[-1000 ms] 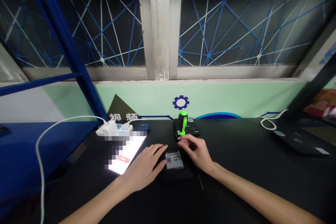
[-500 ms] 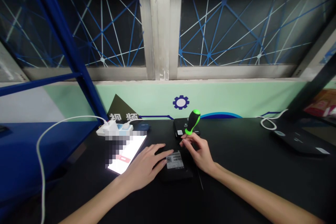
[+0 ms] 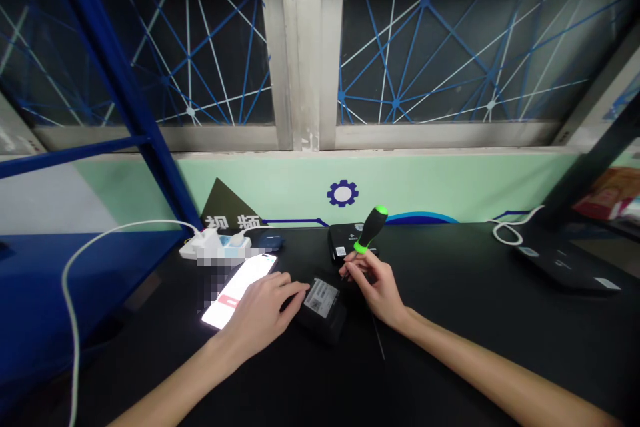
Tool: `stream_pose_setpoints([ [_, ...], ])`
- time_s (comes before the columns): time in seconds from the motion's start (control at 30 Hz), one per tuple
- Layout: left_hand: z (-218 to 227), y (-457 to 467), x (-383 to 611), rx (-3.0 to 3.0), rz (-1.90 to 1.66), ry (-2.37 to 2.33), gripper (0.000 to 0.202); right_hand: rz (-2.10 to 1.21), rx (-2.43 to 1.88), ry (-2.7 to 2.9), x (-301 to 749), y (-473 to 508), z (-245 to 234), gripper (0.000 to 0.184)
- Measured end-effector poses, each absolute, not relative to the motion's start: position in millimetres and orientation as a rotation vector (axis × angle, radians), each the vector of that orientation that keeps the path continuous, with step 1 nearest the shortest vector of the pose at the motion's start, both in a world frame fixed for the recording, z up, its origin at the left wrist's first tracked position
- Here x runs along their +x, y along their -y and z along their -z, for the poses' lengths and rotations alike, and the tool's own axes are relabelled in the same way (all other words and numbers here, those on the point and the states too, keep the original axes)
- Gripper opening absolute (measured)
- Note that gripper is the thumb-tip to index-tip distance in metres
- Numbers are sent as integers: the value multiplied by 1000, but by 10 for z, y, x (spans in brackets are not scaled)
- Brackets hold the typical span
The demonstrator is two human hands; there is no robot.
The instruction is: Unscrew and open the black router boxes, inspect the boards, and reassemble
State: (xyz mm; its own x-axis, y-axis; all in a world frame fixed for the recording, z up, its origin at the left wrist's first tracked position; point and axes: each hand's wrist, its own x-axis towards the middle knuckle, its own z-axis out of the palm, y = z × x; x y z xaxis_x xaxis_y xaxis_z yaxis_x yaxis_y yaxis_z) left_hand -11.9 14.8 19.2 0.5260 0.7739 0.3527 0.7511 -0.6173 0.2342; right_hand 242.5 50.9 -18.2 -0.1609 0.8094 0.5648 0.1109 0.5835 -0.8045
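Note:
In my right hand (image 3: 377, 283) is a screwdriver (image 3: 371, 230) with a black and bright green handle. The fingers pinch it just below the handle, which points up and leans right; its tip is hard to make out. My left hand (image 3: 273, 300) has thumb and fingers at the left edge of a small black box (image 3: 323, 320) with a white printed label on top. The box sits at an angle and looks slightly tilted. Under the right wrist a thin metal rod (image 3: 379, 339) lies on the dark table.
A lit phone (image 3: 237, 293) lies beside my left hand. Behind it are a white power strip (image 3: 193, 250) with plugs and a cable. Another black box (image 3: 340, 240) stands behind the screwdriver. A flat black device (image 3: 565, 270) lies at the right near a white cable loop (image 3: 507, 233).
The labelled box has turned from lying square to an angled position, a little to the left. My left fingers have drawn together at its edge. The screwdriver handle leans further right.

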Motion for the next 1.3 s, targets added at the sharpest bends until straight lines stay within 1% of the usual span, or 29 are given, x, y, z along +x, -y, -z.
stream_pose_setpoints([
  [0.1,-216,-128,-99,2682,-678,-1323,31,-739,-782,1649,2420,-496,164,15],
  [0.2,-186,-122,-79,2684,-699,-1345,25,-733,-786,1658,2414,-493,158,15],
  [0.23,-162,-127,-79,2690,-703,-1362,26,-733,-786,1661,2413,-496,161,15],
  [0.33,-68,-153,-94,2689,-652,-1428,43,-722,-796,1664,2410,-508,179,15],
  [0.4,-16,-168,-108,2666,-597,-1422,46,-715,-804,1662,2411,-516,188,16],
  [0.63,-10,-155,-109,2658,-539,-1334,49,-669,-819,1696,2419,-526,170,14],
  [0.93,-9,-160,-120,2627,-492,-1333,52,-660,-830,1740,2421,-509,123,12],
  [1.3,-37,-149,-111,2629,-471,-1346,51,-676,-881,1752,2400,-514,91,18],
])
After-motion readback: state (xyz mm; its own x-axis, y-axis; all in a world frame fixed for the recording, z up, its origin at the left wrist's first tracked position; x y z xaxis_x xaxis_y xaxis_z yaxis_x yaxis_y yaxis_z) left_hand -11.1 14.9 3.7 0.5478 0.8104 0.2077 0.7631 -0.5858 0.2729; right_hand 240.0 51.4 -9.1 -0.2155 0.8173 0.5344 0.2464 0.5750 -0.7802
